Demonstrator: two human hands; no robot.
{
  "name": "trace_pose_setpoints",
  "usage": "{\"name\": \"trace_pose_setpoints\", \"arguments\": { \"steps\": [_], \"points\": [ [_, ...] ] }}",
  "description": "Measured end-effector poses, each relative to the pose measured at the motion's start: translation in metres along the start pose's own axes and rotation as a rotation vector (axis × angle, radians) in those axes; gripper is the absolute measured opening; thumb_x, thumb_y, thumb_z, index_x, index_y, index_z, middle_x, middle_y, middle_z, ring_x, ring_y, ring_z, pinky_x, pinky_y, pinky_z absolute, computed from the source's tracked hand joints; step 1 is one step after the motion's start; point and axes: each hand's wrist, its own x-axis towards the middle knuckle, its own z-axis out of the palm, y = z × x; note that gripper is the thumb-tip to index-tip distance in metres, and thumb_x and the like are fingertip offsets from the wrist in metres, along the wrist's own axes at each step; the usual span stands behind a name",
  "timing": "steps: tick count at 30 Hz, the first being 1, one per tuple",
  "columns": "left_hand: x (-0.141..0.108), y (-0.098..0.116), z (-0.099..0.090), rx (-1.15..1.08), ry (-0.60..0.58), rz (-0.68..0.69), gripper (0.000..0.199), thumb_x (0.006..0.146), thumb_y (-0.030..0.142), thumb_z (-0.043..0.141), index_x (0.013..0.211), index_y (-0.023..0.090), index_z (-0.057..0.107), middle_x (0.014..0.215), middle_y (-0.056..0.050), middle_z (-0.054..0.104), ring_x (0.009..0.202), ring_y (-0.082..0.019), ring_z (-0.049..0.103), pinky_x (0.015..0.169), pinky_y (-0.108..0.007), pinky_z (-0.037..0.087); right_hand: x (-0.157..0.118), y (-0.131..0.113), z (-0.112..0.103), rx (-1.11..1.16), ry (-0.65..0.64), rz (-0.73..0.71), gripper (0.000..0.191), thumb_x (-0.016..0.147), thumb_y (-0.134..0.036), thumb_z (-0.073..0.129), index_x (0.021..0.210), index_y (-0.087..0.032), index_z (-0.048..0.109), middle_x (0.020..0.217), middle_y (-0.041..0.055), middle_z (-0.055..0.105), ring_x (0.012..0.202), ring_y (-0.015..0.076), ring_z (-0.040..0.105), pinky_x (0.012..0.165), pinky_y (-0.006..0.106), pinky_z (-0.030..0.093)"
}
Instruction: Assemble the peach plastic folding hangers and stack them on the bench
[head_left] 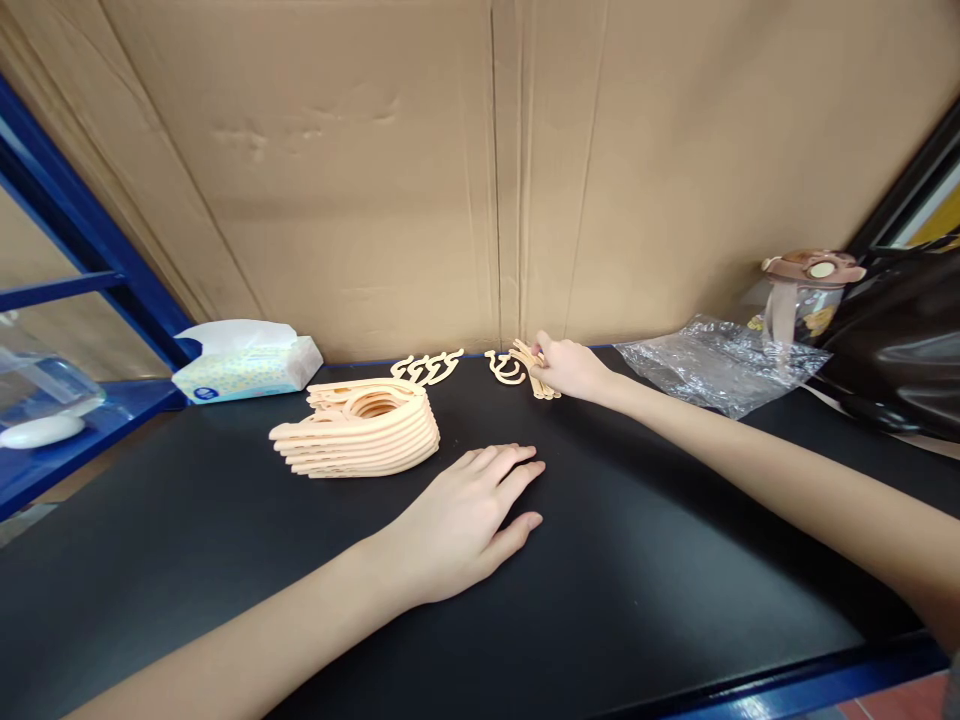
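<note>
My left hand [484, 515] lies on the black tabletop with its fingers spread, holding nothing. Just beyond it, to the left, is a neat stack of beige plastic hanger parts [360, 430]. At the back of the table my right hand [566, 368] has its fingers closed on a small bunch of slim beige plastic pieces [543, 388], partly hidden by the fingers. Left of that bunch lies a loose beige hook [508, 370]. Several more beige hooks [427, 367] rest in a row behind the stack.
A tissue box [244, 365] stands at the back left. Crumpled clear plastic [712, 365] lies at the back right, near a drinking bottle [810, 290] and a dark bag [892, 340]. Cardboard [337, 180] walls off the rear. A blue frame [142, 310] rises at left.
</note>
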Motion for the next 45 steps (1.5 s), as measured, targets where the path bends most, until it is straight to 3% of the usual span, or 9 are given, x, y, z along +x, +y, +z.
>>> {"name": "trace_pose_setpoints", "arguments": {
  "steps": [5,9,14,19,25,30,34,40,45],
  "points": [
    [-0.001,0.001,0.0,0.004,-0.001,-0.003,0.043,0.095,0.036,0.039,0.134,0.017,0.043,0.139,-0.01,0.045,0.128,-0.026,0.041,0.105,-0.043,0.038,0.0,0.008,-0.005,-0.038,0.063,0.116,0.026,0.087,-0.032,0.044,0.107,-0.015,0.044,0.092,0.0125,0.067,0.085,0.0273,0.064,0.065,0.03,0.041],
    [-0.002,0.001,0.0,0.004,-0.005,-0.006,0.043,0.095,0.036,0.039,0.134,0.017,0.043,0.139,-0.01,0.045,0.128,-0.025,0.041,0.105,-0.041,0.037,-0.002,0.019,-0.003,-0.052,0.043,0.159,0.025,0.085,-0.029,0.046,0.105,-0.013,0.047,0.091,0.0158,0.067,0.084,0.0285,0.064,0.066,0.031,0.042],
    [-0.001,0.001,0.001,0.012,-0.006,-0.002,0.043,0.095,0.036,0.038,0.134,0.018,0.042,0.14,-0.009,0.044,0.129,-0.024,0.04,0.106,-0.041,0.036,-0.004,0.03,0.005,0.003,-0.006,0.099,0.022,0.083,-0.023,0.047,0.102,-0.013,0.049,0.087,0.0139,0.068,0.082,0.0269,0.064,0.064,0.029,0.04],
    [-0.001,0.001,0.002,0.024,-0.005,-0.004,0.043,0.096,0.036,0.038,0.135,0.018,0.042,0.14,-0.009,0.044,0.129,-0.024,0.04,0.105,-0.041,0.037,0.0,0.04,0.01,0.088,-0.023,0.036,0.02,0.081,-0.015,0.046,0.1,-0.015,0.05,0.081,0.0073,0.067,0.074,0.0195,0.062,0.062,0.024,0.038],
    [0.0,0.003,0.001,0.018,-0.011,-0.003,0.043,0.095,0.036,0.038,0.135,0.018,0.042,0.14,-0.009,0.044,0.129,-0.024,0.039,0.106,-0.041,0.036,0.001,0.046,0.015,0.185,-0.028,-0.04,0.016,0.088,-0.02,0.04,0.102,-0.017,0.048,0.076,0.0011,0.064,0.069,0.0126,0.059,0.062,0.02,0.038],
    [0.0,0.002,0.002,0.02,0.013,0.013,0.042,0.095,0.035,0.038,0.134,0.019,0.042,0.139,-0.009,0.045,0.129,-0.024,0.04,0.105,-0.041,0.037,0.001,0.045,0.019,0.171,-0.013,0.015,0.023,0.09,-0.035,0.042,0.102,-0.017,0.047,0.079,0.0024,0.065,0.073,0.0149,0.06,0.062,0.022,0.038],
    [0.0,0.002,0.002,0.019,0.015,0.014,0.042,0.095,0.035,0.039,0.134,0.018,0.043,0.139,-0.01,0.046,0.128,-0.024,0.041,0.105,-0.041,0.037,0.001,0.044,0.017,0.088,-0.01,0.102,0.026,0.085,-0.034,0.048,0.104,-0.016,0.049,0.082,0.0063,0.066,0.075,0.0191,0.062,0.063,0.025,0.04],
    [-0.001,0.002,0.002,0.032,0.003,0.006,0.043,0.096,0.036,0.037,0.135,0.019,0.042,0.139,-0.009,0.045,0.129,-0.024,0.04,0.105,-0.041,0.037,-0.006,0.042,0.013,-0.057,0.069,0.156,0.03,0.086,-0.033,0.045,0.106,-0.012,0.054,0.111,0.0177,0.059,0.104,0.0277,0.056,0.079,0.033,0.043],
    [-0.001,0.001,0.003,0.014,0.033,0.015,0.042,0.096,0.036,0.038,0.134,0.02,0.042,0.138,-0.009,0.046,0.128,-0.024,0.042,0.104,-0.041,0.038,-0.005,0.044,0.013,-0.107,0.049,0.163,0.03,0.086,-0.033,0.044,0.092,-0.012,0.065,0.103,0.0155,0.064,0.097,0.0253,0.06,0.075,0.031,0.044]
  ]
}}
